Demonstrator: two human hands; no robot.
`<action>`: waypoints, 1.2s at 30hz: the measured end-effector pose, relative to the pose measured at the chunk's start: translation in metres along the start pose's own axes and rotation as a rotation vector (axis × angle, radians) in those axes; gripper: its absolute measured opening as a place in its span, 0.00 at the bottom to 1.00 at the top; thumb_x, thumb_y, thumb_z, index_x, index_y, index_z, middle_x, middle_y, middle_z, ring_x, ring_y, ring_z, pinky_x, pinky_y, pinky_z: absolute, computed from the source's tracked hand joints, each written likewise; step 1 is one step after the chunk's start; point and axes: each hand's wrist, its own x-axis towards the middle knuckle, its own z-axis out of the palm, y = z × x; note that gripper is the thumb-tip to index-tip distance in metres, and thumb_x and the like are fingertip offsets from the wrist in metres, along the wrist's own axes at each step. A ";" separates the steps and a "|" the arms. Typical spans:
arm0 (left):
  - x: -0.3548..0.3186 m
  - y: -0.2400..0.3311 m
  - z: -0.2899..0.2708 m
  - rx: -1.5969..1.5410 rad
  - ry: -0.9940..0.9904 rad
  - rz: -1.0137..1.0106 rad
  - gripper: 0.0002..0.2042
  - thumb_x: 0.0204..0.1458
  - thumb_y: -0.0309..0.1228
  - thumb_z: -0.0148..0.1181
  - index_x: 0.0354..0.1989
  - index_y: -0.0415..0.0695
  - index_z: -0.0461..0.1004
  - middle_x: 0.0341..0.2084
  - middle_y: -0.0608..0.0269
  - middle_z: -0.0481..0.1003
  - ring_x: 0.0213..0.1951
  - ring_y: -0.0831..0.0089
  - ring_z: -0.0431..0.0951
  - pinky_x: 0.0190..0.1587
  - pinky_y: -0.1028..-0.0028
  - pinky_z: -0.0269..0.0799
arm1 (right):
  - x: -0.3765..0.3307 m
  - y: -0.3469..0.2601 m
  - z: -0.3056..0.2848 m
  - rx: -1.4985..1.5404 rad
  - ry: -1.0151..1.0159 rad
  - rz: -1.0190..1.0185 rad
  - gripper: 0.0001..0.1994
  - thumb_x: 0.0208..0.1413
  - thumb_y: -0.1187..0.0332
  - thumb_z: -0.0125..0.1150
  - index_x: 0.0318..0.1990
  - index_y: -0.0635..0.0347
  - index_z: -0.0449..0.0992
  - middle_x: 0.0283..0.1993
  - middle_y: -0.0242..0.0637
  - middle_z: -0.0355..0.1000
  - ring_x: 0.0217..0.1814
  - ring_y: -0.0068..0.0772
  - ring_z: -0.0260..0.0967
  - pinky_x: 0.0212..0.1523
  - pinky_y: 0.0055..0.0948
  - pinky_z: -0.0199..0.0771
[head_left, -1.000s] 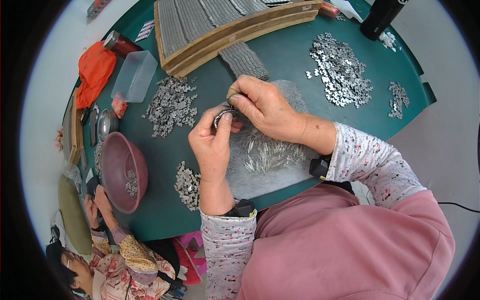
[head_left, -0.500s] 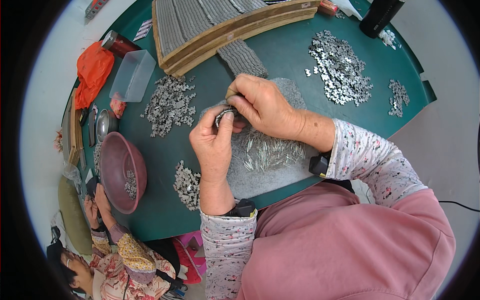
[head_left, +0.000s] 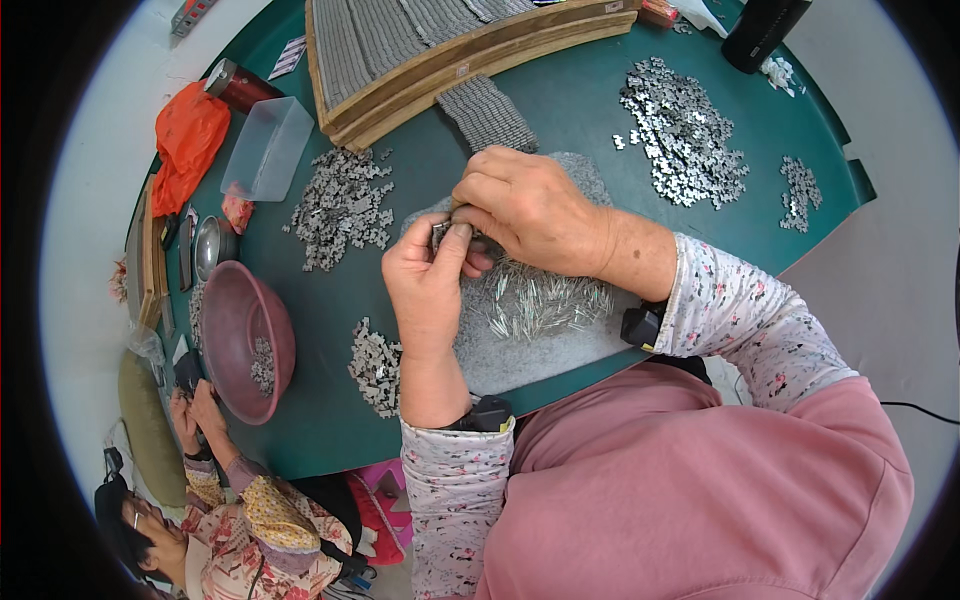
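Observation:
Between finger and thumb my left hand pinches a small metal chain piece, mostly covered by the fingers. My right hand is closed over the same piece from above, with its thumb and bent index finger at the top. Both hands hover over a grey felt mat, where many thin silvery pins lie scattered. Beyond the right hand, a strip of joined metal links lies against the mat's far side. Loose link plates form a small heap beside my left wrist.
More link heaps lie at left and right. A wooden tray of linked strips stands at the back. A pink bowl, a clear plastic box and a co-worker's hands are at left; a black bottle stands far right.
My right thumb and fingers have shifted slightly over the piece, and less of it shows now. Both hands stay in nearly the same place.

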 end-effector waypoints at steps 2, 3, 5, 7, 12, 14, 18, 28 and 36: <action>0.001 -0.001 -0.003 -0.133 -0.002 -0.017 0.06 0.56 0.21 0.56 0.39 0.33 0.76 0.23 0.61 0.77 0.21 0.78 0.75 0.25 0.81 0.71 | 0.001 -0.004 -0.001 0.023 0.002 0.005 0.13 0.43 0.72 0.67 0.37 0.63 0.73 0.35 0.41 0.69 0.38 0.45 0.70 0.37 0.37 0.73; 0.002 0.000 -0.006 -0.266 -0.008 -0.032 0.06 0.56 0.21 0.56 0.40 0.32 0.75 0.24 0.60 0.77 0.21 0.77 0.75 0.25 0.80 0.71 | 0.002 -0.007 -0.001 0.054 0.019 -0.015 0.12 0.44 0.70 0.66 0.37 0.62 0.74 0.34 0.40 0.69 0.38 0.44 0.69 0.37 0.37 0.73; 0.001 0.000 -0.009 -0.344 0.010 -0.043 0.07 0.56 0.21 0.56 0.40 0.32 0.75 0.26 0.59 0.77 0.24 0.76 0.76 0.25 0.80 0.71 | 0.004 -0.009 -0.001 0.086 0.035 -0.038 0.12 0.45 0.68 0.65 0.38 0.62 0.75 0.33 0.38 0.69 0.38 0.43 0.69 0.38 0.37 0.73; 0.002 -0.001 -0.006 -0.447 0.092 -0.075 0.07 0.56 0.22 0.57 0.41 0.32 0.75 0.29 0.59 0.77 0.25 0.76 0.76 0.25 0.80 0.70 | 0.003 -0.008 0.002 0.107 0.039 -0.023 0.15 0.43 0.70 0.67 0.41 0.61 0.76 0.35 0.38 0.69 0.41 0.43 0.69 0.40 0.36 0.73; 0.003 -0.002 -0.013 -0.508 0.043 -0.159 0.06 0.56 0.23 0.59 0.39 0.34 0.75 0.26 0.62 0.74 0.21 0.77 0.71 0.20 0.82 0.61 | 0.001 -0.004 0.003 0.117 0.075 0.005 0.17 0.42 0.71 0.68 0.42 0.61 0.76 0.36 0.38 0.70 0.41 0.43 0.69 0.41 0.37 0.73; 0.003 0.000 -0.016 -0.531 0.006 -0.188 0.05 0.56 0.24 0.59 0.37 0.34 0.75 0.24 0.63 0.72 0.20 0.78 0.68 0.19 0.82 0.58 | 0.001 -0.003 0.004 0.150 0.075 0.043 0.17 0.42 0.71 0.68 0.42 0.61 0.76 0.37 0.38 0.71 0.41 0.43 0.69 0.41 0.37 0.73; 0.003 0.006 -0.015 -0.546 0.006 -0.227 0.05 0.55 0.24 0.58 0.34 0.34 0.73 0.21 0.63 0.69 0.19 0.78 0.66 0.17 0.82 0.53 | 0.000 0.001 0.004 0.136 0.031 0.018 0.16 0.43 0.70 0.67 0.41 0.61 0.77 0.36 0.38 0.71 0.41 0.43 0.69 0.40 0.36 0.73; 0.004 0.007 -0.015 -0.576 -0.040 -0.312 0.04 0.54 0.24 0.57 0.33 0.35 0.73 0.21 0.61 0.70 0.18 0.77 0.66 0.17 0.82 0.53 | 0.002 0.001 -0.005 0.117 -0.007 -0.040 0.16 0.40 0.73 0.70 0.40 0.63 0.76 0.34 0.41 0.72 0.37 0.44 0.71 0.35 0.35 0.74; 0.005 0.001 -0.014 -0.453 -0.035 -0.265 0.06 0.53 0.25 0.63 0.32 0.35 0.75 0.19 0.63 0.71 0.16 0.78 0.67 0.15 0.82 0.53 | 0.001 0.002 -0.008 0.156 -0.055 0.006 0.15 0.40 0.73 0.69 0.38 0.62 0.77 0.32 0.40 0.71 0.37 0.45 0.71 0.36 0.37 0.73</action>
